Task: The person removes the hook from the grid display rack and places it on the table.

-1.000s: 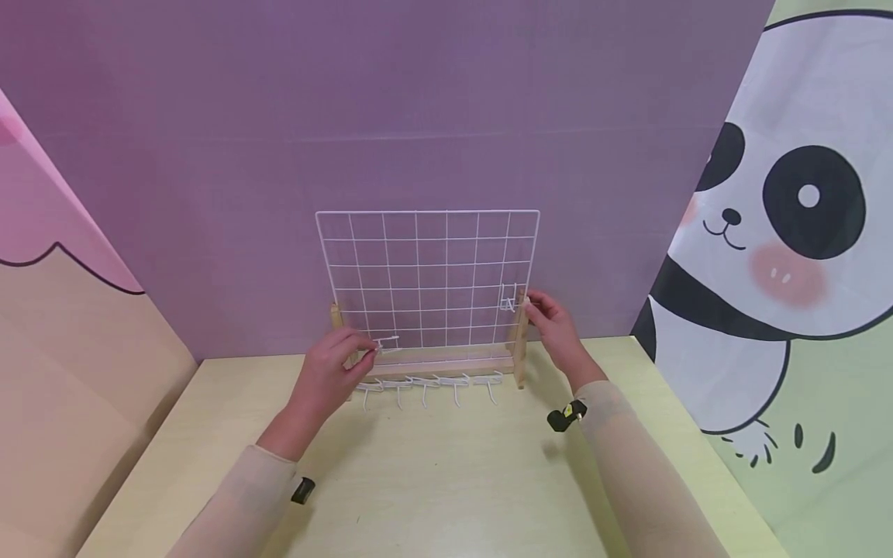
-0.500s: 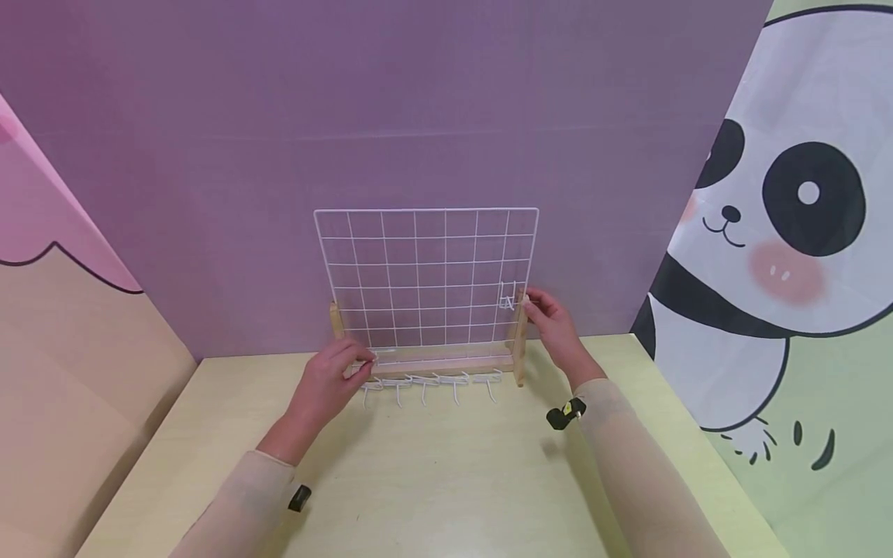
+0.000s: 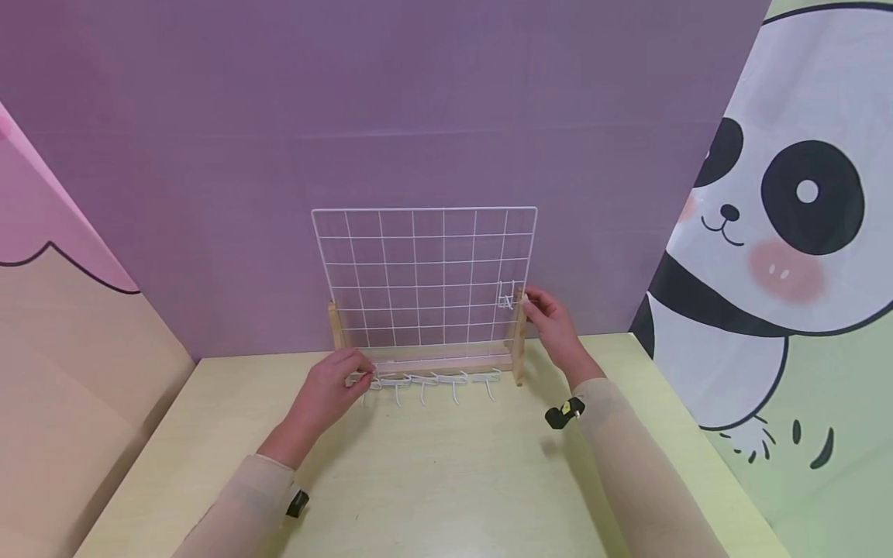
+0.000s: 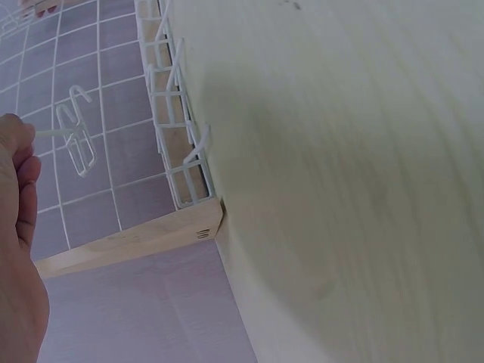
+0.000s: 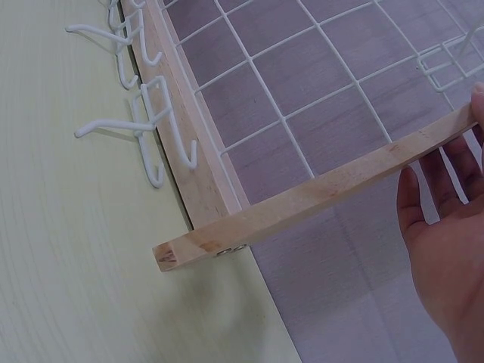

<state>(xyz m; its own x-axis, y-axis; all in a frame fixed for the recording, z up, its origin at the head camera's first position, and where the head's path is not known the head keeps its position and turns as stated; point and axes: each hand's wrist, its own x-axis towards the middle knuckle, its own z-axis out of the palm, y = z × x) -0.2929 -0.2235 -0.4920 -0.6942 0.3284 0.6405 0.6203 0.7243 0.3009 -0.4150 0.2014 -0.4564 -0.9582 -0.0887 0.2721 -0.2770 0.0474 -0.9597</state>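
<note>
In the left wrist view my left hand (image 3: 335, 385) pinches a white wire hook (image 4: 78, 144) by its prong, in front of the grid's lower left part. The head view hides most of this hook behind the fingers. A white wire grid panel (image 3: 429, 267) stands upright in a wooden stand. My right hand (image 3: 556, 329) grips the top of the stand's right post (image 3: 519, 341), thumb on the near side and fingers behind. One wire hook (image 3: 505, 301) hangs on the grid beside that post.
Several more white hooks (image 3: 455, 381) sit in a row along the base bar's front, prongs pointing outward. The left post (image 3: 336, 325) rises behind my left hand. The pale wooden table (image 3: 446, 480) spreads in front; a purple backdrop (image 3: 432, 116) stands close behind.
My left hand has lowered slightly with the hook, from in front of the grid's lower rows to near the base bar. The right hand keeps its place on the post.
</note>
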